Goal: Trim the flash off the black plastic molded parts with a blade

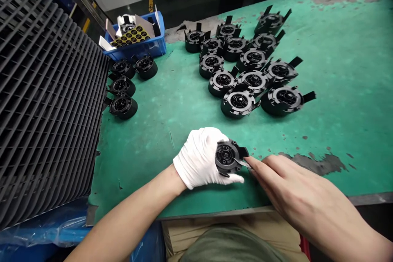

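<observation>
My left hand, in a white glove, is wrapped round a round black plastic housing with its ribbed inner face turned up. My bare right hand pinches a thin metal blade, and its tip reaches the housing's face at the right of the centre. The blade looks like a knife or tweezers; most of it is hidden under my fingers. Beyond my hands stands a group of similar black housings, many with shiny rings and upright tabs. A few more housings without shiny rings stand at the left.
A blue bin at the back left holds a yellow-and-black sticker sheet, card pieces and other parts. Stacked dark grey slatted trays rise along the left edge. The green tabletop has worn patches; its front edge runs close to my body.
</observation>
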{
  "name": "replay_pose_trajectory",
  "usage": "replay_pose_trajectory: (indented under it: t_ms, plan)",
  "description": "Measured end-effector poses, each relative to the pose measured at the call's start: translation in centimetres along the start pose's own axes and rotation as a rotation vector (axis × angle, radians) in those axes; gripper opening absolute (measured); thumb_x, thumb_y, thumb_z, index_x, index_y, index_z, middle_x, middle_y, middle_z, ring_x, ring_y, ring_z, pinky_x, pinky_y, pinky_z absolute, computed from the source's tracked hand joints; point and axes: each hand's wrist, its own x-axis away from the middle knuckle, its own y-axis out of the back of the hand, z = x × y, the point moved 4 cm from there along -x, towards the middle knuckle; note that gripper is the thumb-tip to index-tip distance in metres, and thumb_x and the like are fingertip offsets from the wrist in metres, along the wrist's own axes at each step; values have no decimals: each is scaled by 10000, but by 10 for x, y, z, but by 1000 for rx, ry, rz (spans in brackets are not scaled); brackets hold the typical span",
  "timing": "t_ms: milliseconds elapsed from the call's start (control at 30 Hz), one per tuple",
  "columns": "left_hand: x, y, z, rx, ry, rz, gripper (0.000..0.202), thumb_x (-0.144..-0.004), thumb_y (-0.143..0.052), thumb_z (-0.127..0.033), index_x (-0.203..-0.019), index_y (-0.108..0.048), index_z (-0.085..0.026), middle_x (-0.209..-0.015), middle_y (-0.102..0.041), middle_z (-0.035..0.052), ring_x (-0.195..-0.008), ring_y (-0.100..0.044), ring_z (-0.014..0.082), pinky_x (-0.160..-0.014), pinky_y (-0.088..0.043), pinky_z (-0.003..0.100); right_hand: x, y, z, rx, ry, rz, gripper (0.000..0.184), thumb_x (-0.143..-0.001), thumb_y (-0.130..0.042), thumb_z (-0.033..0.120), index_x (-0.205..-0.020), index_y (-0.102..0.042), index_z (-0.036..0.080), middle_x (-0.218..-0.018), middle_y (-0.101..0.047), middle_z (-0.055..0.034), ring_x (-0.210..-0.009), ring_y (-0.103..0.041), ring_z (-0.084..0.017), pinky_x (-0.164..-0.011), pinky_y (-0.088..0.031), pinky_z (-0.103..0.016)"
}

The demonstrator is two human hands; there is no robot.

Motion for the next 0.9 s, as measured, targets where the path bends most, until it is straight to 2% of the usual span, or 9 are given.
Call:
replay_pose_trajectory:
  t_ms: [200, 333, 467, 700, 900]
  plan:
    - [2, 2, -2, -15, -34, -38, 1124, -852, -904, -1155, -1439, -846, -197, -1303, -844, 194, -1185, -863, 444, -1033, -755, 603, -1, 1, 2, 43, 16, 28, 404, -1118, -506, -60, -1382, -744, 133, -931, -608, -16, -757, -594, -223, -717, -462, -419]
    - [5, 3, -3, -28, -42, -74, 1090, -871, -933, -1101, -1460, -822, -190, -1329, -839, 204, -1214, -860, 452, -1033, -756, 610, 0, -2, 2, 71, 5, 67, 387, -1120, -515, -38, -1331, -754, 182, -938, -609, -21, -764, -574, -234, -747, -448, -444]
    - [5, 3, -3, -19, -55, -71, 1044, -881, -981, -1027, -1472, -803, -185, -1363, -834, 212, -1244, -859, 463, -1043, -753, 623, 2, -2, 4, 129, 10, 75, 412, -1113, -515, -44, -1364, -734, 199, -949, -646, -34, -770, -568, -253, -759, -454, -456]
    - [3, -1, -3, 7, 19, -62, 1103, -854, -962, -1070, -1493, -764, -193, -1395, -830, 215, -1293, -851, 482, -1094, -733, 648, -2, 1, -1, 47, -54, 110, 439, -1053, -567, -28, -1318, -777, 252, -912, -676, -59, -754, -598, -287, -721, -447, -482]
    - [-2, 0, -5, 37, 27, -28, 1063, -848, -978, -1056, -1476, -765, -225, -1385, -807, 193, -1275, -833, 477, -1062, -729, 632, -1, 6, 2, 46, -21, 101, 506, -1051, -547, -46, -1433, -754, 215, -934, -687, -57, -798, -656, -295, -735, -493, -486]
